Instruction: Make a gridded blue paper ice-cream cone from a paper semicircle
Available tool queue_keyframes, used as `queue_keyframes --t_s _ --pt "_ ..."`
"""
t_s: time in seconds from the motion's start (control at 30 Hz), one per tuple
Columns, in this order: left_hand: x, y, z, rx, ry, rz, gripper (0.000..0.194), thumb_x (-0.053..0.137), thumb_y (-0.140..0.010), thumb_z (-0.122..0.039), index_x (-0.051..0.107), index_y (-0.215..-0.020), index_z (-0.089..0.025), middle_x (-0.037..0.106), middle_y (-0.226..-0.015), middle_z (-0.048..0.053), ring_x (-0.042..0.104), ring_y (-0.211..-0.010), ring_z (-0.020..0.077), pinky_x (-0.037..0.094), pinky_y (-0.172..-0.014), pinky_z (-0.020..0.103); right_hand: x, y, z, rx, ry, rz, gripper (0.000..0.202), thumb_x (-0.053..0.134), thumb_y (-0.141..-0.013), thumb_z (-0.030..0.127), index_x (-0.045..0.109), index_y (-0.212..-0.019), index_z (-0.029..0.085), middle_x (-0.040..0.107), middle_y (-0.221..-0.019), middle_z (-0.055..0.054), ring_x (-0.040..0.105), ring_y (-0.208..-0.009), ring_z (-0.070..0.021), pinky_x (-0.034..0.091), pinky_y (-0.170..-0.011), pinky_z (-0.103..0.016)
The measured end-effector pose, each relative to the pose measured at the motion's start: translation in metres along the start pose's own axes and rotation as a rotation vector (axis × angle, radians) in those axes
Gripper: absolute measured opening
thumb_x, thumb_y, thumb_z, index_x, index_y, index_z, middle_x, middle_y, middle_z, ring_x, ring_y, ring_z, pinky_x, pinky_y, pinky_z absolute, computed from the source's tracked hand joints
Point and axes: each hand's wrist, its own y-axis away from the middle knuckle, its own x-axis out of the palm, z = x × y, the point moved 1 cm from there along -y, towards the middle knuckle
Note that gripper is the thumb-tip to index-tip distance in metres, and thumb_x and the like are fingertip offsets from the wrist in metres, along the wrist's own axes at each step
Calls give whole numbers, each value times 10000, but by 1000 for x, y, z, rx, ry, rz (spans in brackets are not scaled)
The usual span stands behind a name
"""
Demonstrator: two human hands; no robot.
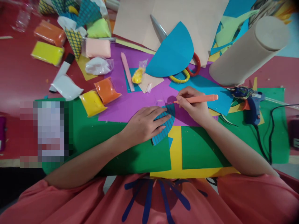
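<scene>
Fingers spread, my left hand (147, 123) lies flat on a blue fan-shaped piece (171, 116) marked with dark lines, pressing it against the purple sheet (121, 105). My right hand (195, 104) pinches a coral-pink pen (203, 98). The pen's tip points left, just beside the piece's upper edge; whether it touches a surface I cannot tell. Beyond my hands, a plain blue sector-shaped piece (174, 53) rests over a pair of scissors (179, 77) with red and yellow handles. A pink capped stick (127, 71) lies further left.
Packets of coloured clay (98, 48) and patterned cones (74, 39) lie at upper left, near a black-and-white marker (63, 71). A beige roll (243, 53) stands at upper right. Below it lies a blue glue gun (252, 107) with a trailing cord. Green sheets (140, 155) cover the near side.
</scene>
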Motion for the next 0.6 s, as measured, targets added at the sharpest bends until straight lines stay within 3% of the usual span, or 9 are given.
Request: queue_keyframes --t_s 0.43,0.6 --pt "1 0 0 17 -7 40 344 447 -989 -312 590 -1268 -169 584 -1362 123 540 -1232 272 469 -947 411 6 -2 -5 -14 115 43 235 595 -832 279 535 -626 184 561 -594 11 481 -567 -106 352 -564 -268" --pt "1 0 0 21 -15 31 346 463 -984 -315 586 -1273 -170 583 -1366 118 547 -1224 274 472 -935 407 6 -2 -4 -16 138 64 277 559 -823 219 450 -571 191 486 -554 26 425 -543 -95 314 -549 -267"
